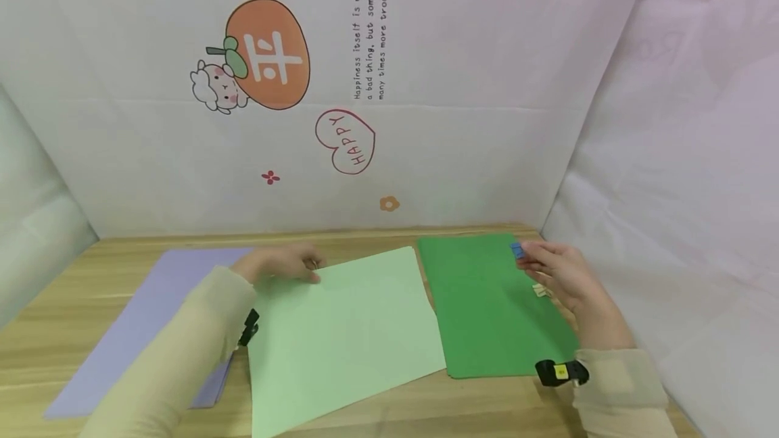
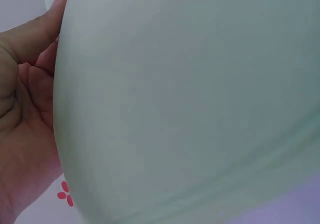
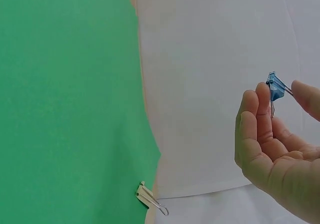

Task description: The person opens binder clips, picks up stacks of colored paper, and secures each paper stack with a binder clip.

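Note:
My left hand pinches the top left edge of the light green paper. In the left wrist view the thumb lies along the paper's edge, and the sheet bows toward the camera. My right hand is raised over the far right corner of the dark green paper. Between thumb and fingertips it holds a small blue binder clip by its wire handles. Below that hand, a cream binder clip sits at the dark green paper's edge, its wire handles pointing outward.
Purple paper lies on the wooden table at the left, partly under my left arm. White printed cloth rises behind the table, with white cloth sides at left and right.

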Motion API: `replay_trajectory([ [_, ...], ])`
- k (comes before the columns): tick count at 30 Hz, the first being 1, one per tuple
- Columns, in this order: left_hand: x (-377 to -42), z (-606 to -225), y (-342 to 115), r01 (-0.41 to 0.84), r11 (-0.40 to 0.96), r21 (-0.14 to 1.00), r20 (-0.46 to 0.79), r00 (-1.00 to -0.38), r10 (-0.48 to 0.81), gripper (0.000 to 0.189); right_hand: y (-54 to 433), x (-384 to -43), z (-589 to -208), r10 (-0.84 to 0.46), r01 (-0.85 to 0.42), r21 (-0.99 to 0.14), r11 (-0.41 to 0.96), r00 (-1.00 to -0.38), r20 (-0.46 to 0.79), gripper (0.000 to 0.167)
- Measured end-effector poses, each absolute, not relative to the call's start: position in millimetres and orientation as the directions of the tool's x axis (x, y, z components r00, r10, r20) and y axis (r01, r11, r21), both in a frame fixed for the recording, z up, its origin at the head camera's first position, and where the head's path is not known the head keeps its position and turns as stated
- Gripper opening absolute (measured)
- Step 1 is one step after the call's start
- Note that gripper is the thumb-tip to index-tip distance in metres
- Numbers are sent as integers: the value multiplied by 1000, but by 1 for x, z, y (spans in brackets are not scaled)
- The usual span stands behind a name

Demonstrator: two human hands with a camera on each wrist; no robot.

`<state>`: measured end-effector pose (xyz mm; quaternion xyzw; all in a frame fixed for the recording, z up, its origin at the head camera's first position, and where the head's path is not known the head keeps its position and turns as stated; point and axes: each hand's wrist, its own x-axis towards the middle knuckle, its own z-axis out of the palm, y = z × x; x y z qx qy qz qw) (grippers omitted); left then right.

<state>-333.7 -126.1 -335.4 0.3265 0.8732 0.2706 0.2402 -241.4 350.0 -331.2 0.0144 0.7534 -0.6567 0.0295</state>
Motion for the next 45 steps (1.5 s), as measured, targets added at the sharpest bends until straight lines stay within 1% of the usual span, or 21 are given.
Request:
replay_trajectory([
  [4, -333, -336, -136, 439, 607, 663, -203, -674, 710, 33, 349, -241, -330, -14, 64, -992, 112, -998, -65, 27],
  [8, -332, -337, -147, 430, 588, 685, -167, -694, 701, 35, 349, -241, -330, -30, 56, -992, 116, -998, -60, 24],
  [9, -331, -336, -149, 422, 589, 689, -162, -702, 694, 34, 349, -241, -330, -33, 55, -992, 118, -998, -59, 25],
  [15, -328, -334, -164, 406, 590, 698, -133, -736, 664, 11, 346, -241, -331, -47, 50, -988, 143, -997, -57, 37],
  [16, -327, -334, -166, 407, 589, 698, -127, -739, 661, 9, 346, -241, -331, -51, 46, -988, 148, -997, -54, 39],
  [18, -326, -333, -171, 413, 583, 700, -111, -743, 660, 14, 345, -240, -331, -54, 42, -988, 148, -997, -51, 40],
  [23, -321, -328, -182, 364, 580, 728, -100, -782, 616, 10, 343, -240, -329, -65, 30, -991, 132, -997, -39, 33],
  [27, -318, -324, -189, 278, 589, 759, -111, -836, 537, 19, 342, -239, -327, -75, 18, -993, 119, -997, -27, 29],
  [31, -316, -323, -194, 205, 572, 794, -115, -873, 474, 23, 340, -237, -324, -85, -7, -995, 104, -996, -2, 27],
  [37, -311, -324, -200, 159, 566, 809, -111, -904, 413, 26, 333, -237, -319, -86, -17, -997, 73, -996, 11, 26],
  [42, -308, -324, -202, 140, 571, 809, -104, -922, 374, 24, 326, -238, -314, -84, -14, -1000, 0, -996, 14, 17],
  [45, -307, -325, -204, 114, 556, 823, -103, -933, 344, 22, 322, -239, -311, -80, -22, -999, -27, -996, 24, 14],
])
